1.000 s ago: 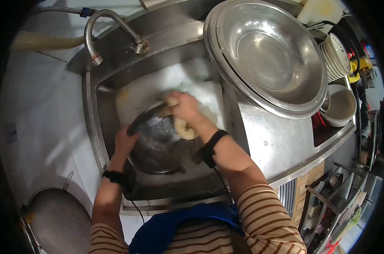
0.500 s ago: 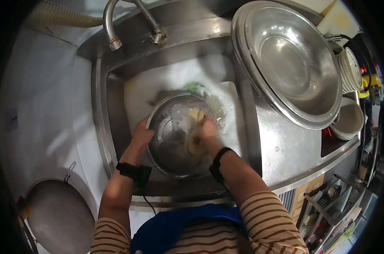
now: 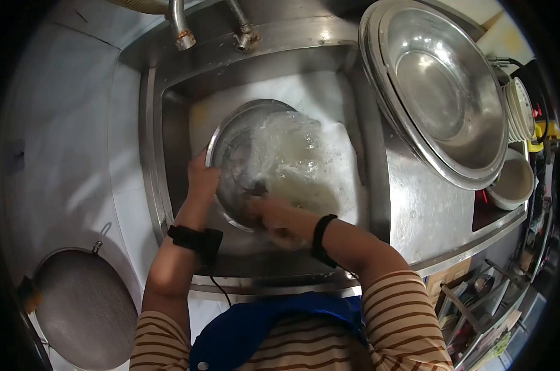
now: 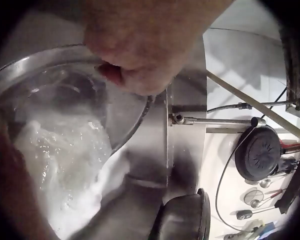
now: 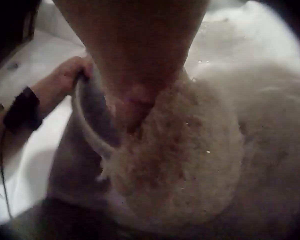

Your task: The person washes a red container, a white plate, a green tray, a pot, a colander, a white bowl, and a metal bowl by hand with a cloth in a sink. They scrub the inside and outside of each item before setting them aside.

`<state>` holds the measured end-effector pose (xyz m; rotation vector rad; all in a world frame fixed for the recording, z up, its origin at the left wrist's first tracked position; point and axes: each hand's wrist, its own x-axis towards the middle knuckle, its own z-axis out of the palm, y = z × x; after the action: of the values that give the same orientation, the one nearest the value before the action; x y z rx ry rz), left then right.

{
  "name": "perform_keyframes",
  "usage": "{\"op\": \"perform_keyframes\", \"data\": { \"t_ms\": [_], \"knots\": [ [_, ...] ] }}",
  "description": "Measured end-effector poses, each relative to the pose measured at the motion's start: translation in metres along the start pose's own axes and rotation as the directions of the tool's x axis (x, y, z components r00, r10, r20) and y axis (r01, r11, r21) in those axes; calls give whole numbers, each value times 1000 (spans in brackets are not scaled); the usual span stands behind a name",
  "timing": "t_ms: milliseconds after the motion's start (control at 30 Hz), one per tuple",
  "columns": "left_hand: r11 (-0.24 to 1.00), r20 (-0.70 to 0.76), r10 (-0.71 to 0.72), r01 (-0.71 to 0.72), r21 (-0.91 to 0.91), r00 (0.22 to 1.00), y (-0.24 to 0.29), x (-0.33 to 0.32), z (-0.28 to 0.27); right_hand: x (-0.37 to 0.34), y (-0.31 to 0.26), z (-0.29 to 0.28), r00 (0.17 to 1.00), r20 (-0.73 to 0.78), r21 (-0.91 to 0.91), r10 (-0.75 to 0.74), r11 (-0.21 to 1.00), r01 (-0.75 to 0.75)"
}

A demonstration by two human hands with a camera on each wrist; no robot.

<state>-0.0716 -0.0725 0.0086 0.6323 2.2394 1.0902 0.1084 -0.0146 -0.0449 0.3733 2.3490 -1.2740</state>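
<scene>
A steel basin [image 3: 230, 145] is tilted in the sink, and a sheet of water [image 3: 295, 142] spills over its right side onto the white suds. My left hand [image 3: 203, 179] grips the basin's left rim, thumb over the edge in the left wrist view. Low at the basin's near side is my right hand [image 3: 271, 211], blurred by motion. It holds a tan, fibrous loofah [image 5: 185, 155], which looks wet and shaggy in the right wrist view. The fingers on the loofah are partly hidden.
Large nested steel basins [image 3: 444, 93] stand on the drainboard [image 3: 416, 216] to the right, with stacked bowls [image 3: 520, 108] beyond. A faucet [image 3: 184, 40] overhangs the sink's back left. At lower left is a round grey pan [image 3: 85, 309].
The basin has turned and tipped to the right, and water now pours out of it. My right hand has come from the basin's far side down to its near side with the loofah.
</scene>
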Motion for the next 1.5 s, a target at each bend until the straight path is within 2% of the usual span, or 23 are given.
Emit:
{"op": "perform_keyframes", "data": {
  "t_ms": [67,133,200,233,267,333,367,433,467,567,633,767,833,933,967,1033,1100,1167,1233,1300,1367,1433,1500],
  "knots": [
    [999,28,-2,3,-39,1000,5,0,-3,-5,50,16,994,-101,-166,-42,986,25],
    [986,60,83,-91,140,995,9,-6,-1,-30,72,-18,991,-135,-179,8,983,-32],
    [981,66,106,-115,154,992,1,-7,3,22,109,-41,973,77,-331,218,926,-181],
    [975,66,128,-137,176,990,-2,-7,4,24,103,-59,982,-54,-469,180,864,-184],
    [975,66,127,-137,177,990,0,-8,4,23,91,-76,977,-178,-591,116,782,-201],
    [963,125,219,-235,132,968,6,-8,6,30,79,-90,872,-437,-724,-218,660,-198],
    [964,125,216,-232,134,968,7,-8,6,32,75,-99,873,-436,-724,-219,662,-195],
    [955,141,196,-222,198,970,8,-10,7,33,64,-122,703,-309,-809,-640,566,160],
    [955,144,192,-219,200,971,4,-10,7,31,63,-129,705,-310,-805,-638,570,162],
    [970,135,131,-155,186,982,-4,-9,4,27,75,-133,783,-319,-822,-535,567,52],
    [983,66,132,-139,123,989,-1,-15,4,28,93,-114,865,-483,-679,-135,681,-273],
    [978,-64,205,-201,61,977,3,-17,24,41,135,-53,792,-450,-274,413,780,-563],
    [954,-169,285,-297,-45,943,3,-16,37,39,153,-14,868,-284,-390,408,778,-493],
    [953,-208,299,-304,9,931,-3,-12,43,11,117,-9,899,-164,-339,407,832,-439],
    [952,-207,301,-306,9,931,-4,-12,41,10,117,-8,862,-134,-173,489,845,-506],
    [995,17,96,-95,-23,995,-4,-16,34,14,125,-6,825,-85,-2,559,827,-562],
    [997,62,43,-39,-65,997,-2,-20,29,30,144,-19,760,-346,181,551,834,-522],
    [995,115,-22,33,-94,993,4,-27,23,41,125,-54,602,-400,534,690,710,-459],
    [983,265,-126,156,-98,956,12,-29,17,57,107,-76,607,-529,521,593,792,-319],
    [967,317,-107,173,-186,942,-1,-23,19,75,76,-81,484,-733,520,479,852,-57],
    [942,367,-85,195,-272,926,-3,-17,13,85,45,-79,593,-723,427,354,904,-20],
    [731,585,-326,591,-342,742,6,-8,2,67,0,-74,763,-554,326,333,930,-170],
    [659,618,-375,667,-346,691,7,-5,4,46,-31,-58,874,-443,30,200,977,-209]
  ]
}}
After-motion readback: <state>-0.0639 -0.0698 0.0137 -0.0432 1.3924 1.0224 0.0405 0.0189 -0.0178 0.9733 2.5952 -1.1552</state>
